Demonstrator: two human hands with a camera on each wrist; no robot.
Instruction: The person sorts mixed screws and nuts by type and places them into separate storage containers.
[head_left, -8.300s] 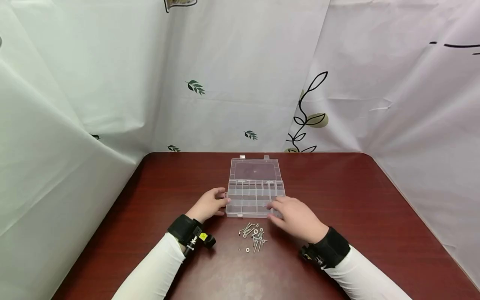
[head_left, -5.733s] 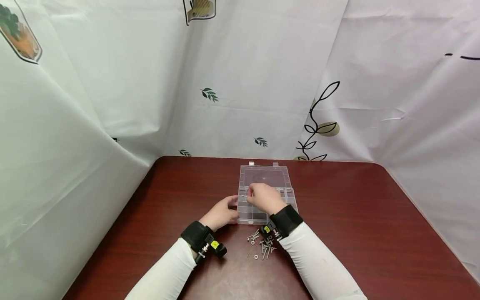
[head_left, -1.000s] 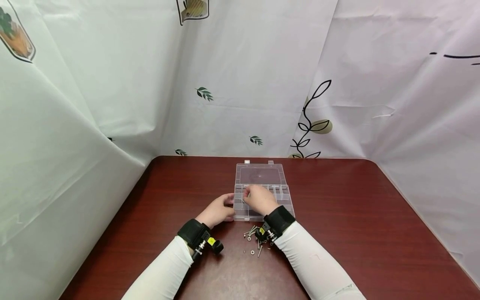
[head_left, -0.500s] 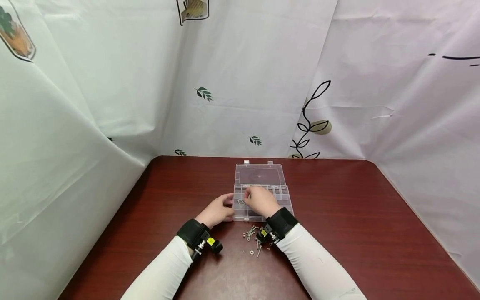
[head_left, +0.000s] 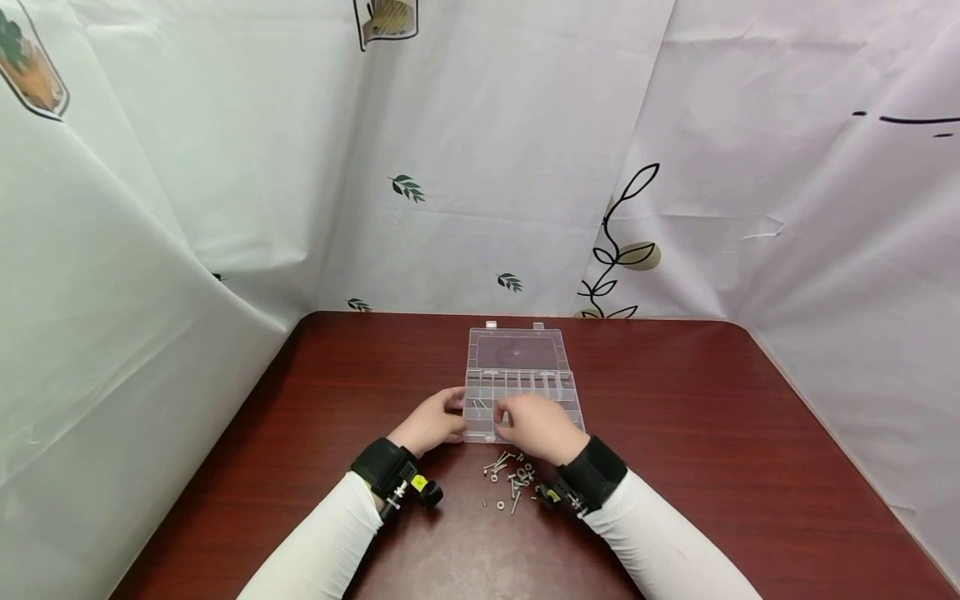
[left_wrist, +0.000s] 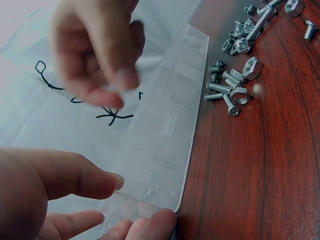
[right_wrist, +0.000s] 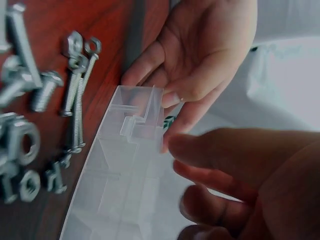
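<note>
A clear plastic compartment box [head_left: 479, 426] stands with its lid [head_left: 519, 350] laid back. My left hand [head_left: 429, 426] holds the left side; in the left wrist view its thumb [left_wrist: 85, 175] is at the wall and fingers curl near the front corner. My right hand [head_left: 542, 427] hovers over the front compartments, fingers loosely bent; in the right wrist view nothing shows between thumb and fingers. A few screws [head_left: 480, 404] lie in a left compartment. In front of the box are loose bolts [right_wrist: 79, 100] and nuts [right_wrist: 30, 186].
The dark red wooden table [head_left: 360, 358] extends on both sides of the box. White printed cloth [head_left: 465, 167] hangs behind and beside it. A lone nut [head_left: 500, 505] lies near the pile's front. Both wrists wear black straps with small cameras.
Over the last second my right hand has let go of screws in the left compartment and moved back right, toward me. My left hand stays at the box. Earlier, the compartments looked empty.
</note>
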